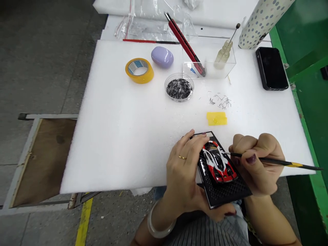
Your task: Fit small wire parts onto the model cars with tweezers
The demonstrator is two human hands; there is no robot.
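Note:
My left hand (186,171) grips a black textured display base (222,196) by its edges, tilted near the front edge of the white foam board. On that base sits a red, white and black model car (219,160). Pinched in my right hand (258,162) is a thin paintbrush (275,160) with a black handle and a yellow band. Its fine tip touches or hovers at the car's side; I cannot tell which. Beyond my hands lies a piece of yellow tape (216,119) with a small clear drop on it. Thin black slivers (221,101) are scattered behind the tape.
A round clear dish (179,88) holds many black slivers. Around it are a yellow tape roll (139,70), a purple egg-shaped object (162,57), and a clear box (208,70) with a red utility knife (186,44) and small bottle (223,54). A black device (272,68) lies right.

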